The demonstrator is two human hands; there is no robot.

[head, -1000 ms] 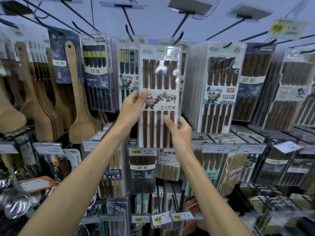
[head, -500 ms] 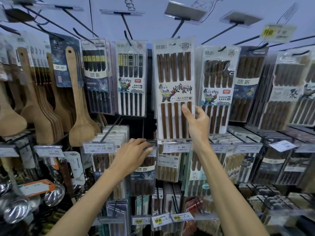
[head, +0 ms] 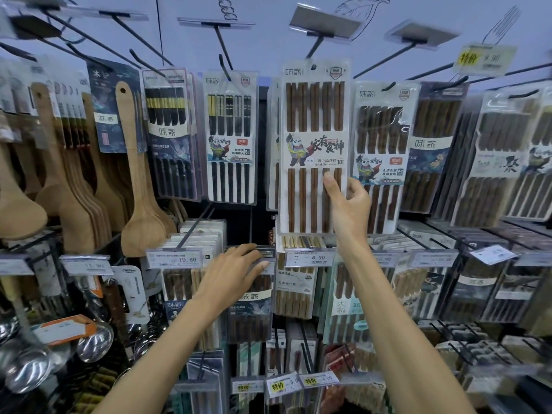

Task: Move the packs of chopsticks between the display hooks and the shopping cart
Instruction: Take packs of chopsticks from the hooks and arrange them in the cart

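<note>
One pack of chopsticks (head: pixel 313 144), long axis vertical, sits just under a display hook (head: pixel 316 44), and we find the right hand (head: pixel 349 207) nearer, pinching its lower right edge, while the left hand (head: pixel 233 276) rests, fingers extended, on a lower pack (head: pixel 254 312).

The brown chopstick pack (head: pixel 313 156) raised to top row, left hand (head: pixel 233 279) released it, now touching lower pack (head: pixel 254 318)

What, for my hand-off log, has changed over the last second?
The left hand let go of the white-carded pack of brown wooden chopsticks and dropped to a dark chopstick pack on the lower row. The right hand, pinching it alone, carried it up and rightward to the top row. The neighbouring packs and pale wooden spatulas hang unchanged.
</note>
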